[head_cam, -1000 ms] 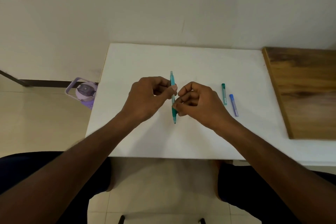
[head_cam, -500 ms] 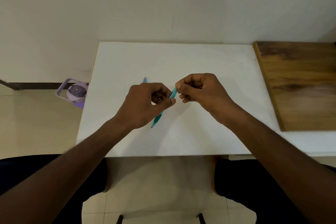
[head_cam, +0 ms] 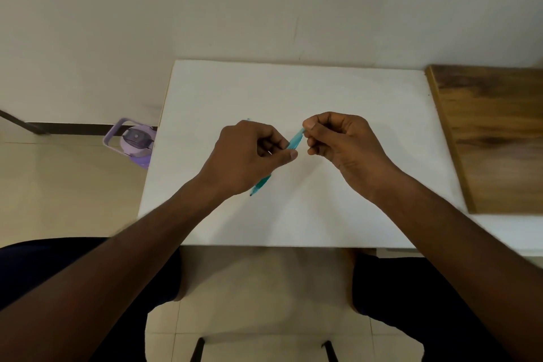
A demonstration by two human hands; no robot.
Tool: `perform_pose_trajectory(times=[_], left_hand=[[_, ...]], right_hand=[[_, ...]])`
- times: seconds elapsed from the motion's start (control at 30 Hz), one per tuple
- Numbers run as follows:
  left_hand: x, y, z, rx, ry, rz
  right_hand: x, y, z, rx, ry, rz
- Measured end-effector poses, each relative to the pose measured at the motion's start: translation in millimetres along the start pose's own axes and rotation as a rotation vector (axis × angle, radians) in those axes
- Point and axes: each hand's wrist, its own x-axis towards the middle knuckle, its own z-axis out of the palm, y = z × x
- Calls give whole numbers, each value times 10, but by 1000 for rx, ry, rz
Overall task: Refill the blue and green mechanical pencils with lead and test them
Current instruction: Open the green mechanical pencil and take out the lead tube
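A person sits at a rectangular white table [head_cam: 338, 91] against a plain cream wall [head_cam: 264, 3], a dark wooden board [head_cam: 496, 138] at its right edge and a lilac lidded bottle [head_cam: 136, 142] on the tiled floor. Above the tabletop, the left hand [head_cam: 249, 156] grips the slanted translucent green mechanical pencil [head_cam: 293, 142] mid-barrel. The right hand [head_cam: 340, 141] pinches its upper end.

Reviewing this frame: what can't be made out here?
- Green mechanical pencil, head view: middle of barrel hidden by left hand.
- Its top end: covered by right hand fingertips; cap on or off cannot be told.
- Blue tip behind left hand: too little shows to identify.
- Lead: too small to see.
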Motion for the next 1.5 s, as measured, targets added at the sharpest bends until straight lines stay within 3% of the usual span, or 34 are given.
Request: perform_pose_trajectory(times=[0.1,0.2,0.27,0.43,0.53,0.63,0.8,1.13,1.4,1.5], left_hand=[[-23,-83,11,13,-106,-65],[-36,-135,11,3,-83,-81],[-31,-134,4,8,-54,-76],[-18,-82,62,13,-61,-73],[-22,-73,78,12,-53,-70],[-26,-73,67,5,-41,-65],[-27,-71,65,11,-18,-41],[-28,-47,101,15,-43,-50],[-31,-2,115,-74,-54,-64],[-26,-12,100,-49,-73,-72]], right_hand=[[101,-63,-141,145,44,-19],[179,-73,-365,-263,49,-45],[153,32,-384,-555,-3,46],[124,255,-255,-885,7,84],[122,254,-235,-890,61,23],[124,162,-241,-703,148,-47],[70,61,-124,-292,-70,51],[47,37,-102,-168,-100,105],[38,52,-39,-435,35,-54],[99,-19,-116,-204,148,-36]])
